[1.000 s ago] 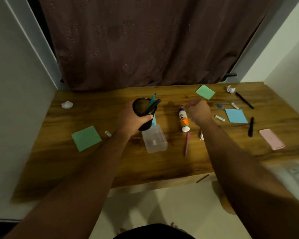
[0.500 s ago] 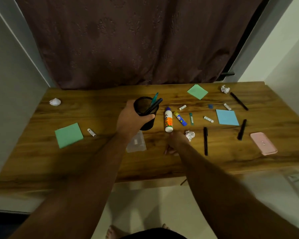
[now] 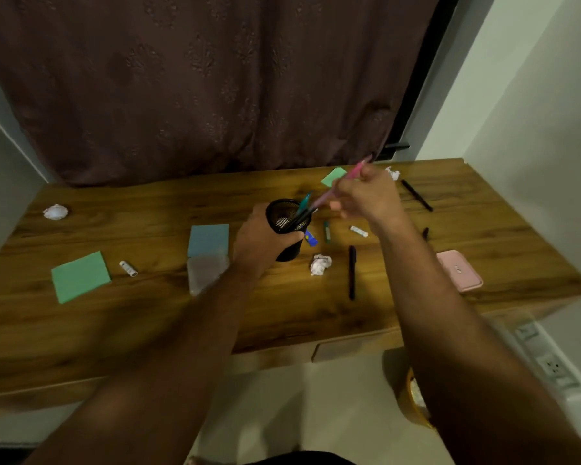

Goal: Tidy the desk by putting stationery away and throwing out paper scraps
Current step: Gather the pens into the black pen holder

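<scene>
Now: pink pen going into the pen cup.

Your left hand is wrapped tight round the cup, held just above the desk. Your right hand pinches the pen w/ fingers closed, tip approx. at the rim, probably not inside yet (blurred). Next: lower the tip in, then let go.

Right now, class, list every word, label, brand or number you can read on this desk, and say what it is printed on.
None can be read.
Small white tube: dark marks, too blurred.
Second white tube: print too small.
Blue tube: yellow patch, no legible letters.
Pink case: a small mark, unreadable.
Wall sockets: no legible signs.
</scene>
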`<action>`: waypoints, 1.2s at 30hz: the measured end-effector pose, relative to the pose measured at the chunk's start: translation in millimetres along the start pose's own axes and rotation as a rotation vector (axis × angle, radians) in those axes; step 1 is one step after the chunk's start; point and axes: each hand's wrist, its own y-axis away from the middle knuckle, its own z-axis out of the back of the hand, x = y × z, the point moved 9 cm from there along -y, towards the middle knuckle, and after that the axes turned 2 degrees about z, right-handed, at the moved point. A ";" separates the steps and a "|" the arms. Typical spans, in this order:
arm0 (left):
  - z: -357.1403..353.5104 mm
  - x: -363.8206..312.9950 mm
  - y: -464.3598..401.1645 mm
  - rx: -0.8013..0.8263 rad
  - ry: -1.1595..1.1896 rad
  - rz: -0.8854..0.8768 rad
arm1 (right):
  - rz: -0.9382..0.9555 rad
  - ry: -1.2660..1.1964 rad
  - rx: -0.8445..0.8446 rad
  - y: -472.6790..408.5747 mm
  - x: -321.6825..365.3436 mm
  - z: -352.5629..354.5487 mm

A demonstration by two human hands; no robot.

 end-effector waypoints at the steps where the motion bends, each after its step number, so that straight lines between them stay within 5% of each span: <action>1: -6.3 -4.3 1.3 0.010 -0.004 -0.003 | 0.032 -0.006 0.004 -2.8 8.9 0.5; 7: -28.8 -25.1 5.4 0.057 -0.042 -0.025 | 0.002 0.302 0.166 -13.8 -1.6 -32.6; 18: -38.7 -28.1 -20.3 0.152 -0.105 -0.057 | 0.000 0.342 -0.307 -32.9 -56.1 51.6; 28: -41.0 -14.6 -36.8 0.189 -0.069 -0.080 | -0.480 0.682 -0.156 2.1 -219.5 40.4; 36: -48.9 -1.6 -41.1 0.233 -0.077 -0.055 | -0.486 0.728 -0.146 -8.4 -221.0 38.6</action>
